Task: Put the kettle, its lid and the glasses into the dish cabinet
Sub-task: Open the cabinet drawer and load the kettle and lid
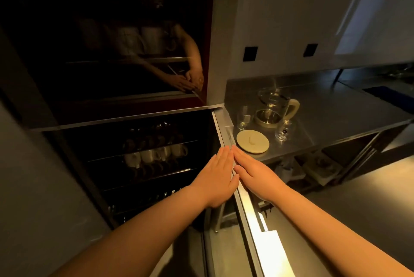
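Hands flat, side by side: the left hand [218, 173] and right hand [255, 174] lie open on the metal edge of the dark glass cabinet door [237, 184], fingers straight and pressed together, holding nothing. At one o'clock from them, on the steel counter [336, 115], sits the round cream lid [252, 141]. Beyond it stands the clear glass kettle with a cream handle [274, 108], a clear glass [244, 117] at its nine o'clock and another [282, 130] at its five. White cups [154, 155] hang behind the glass.

Both forearms bare, no sleeves in view; left hand [216, 177] and right hand [255, 175] ungloved, no rings, watch or wristbands visible.
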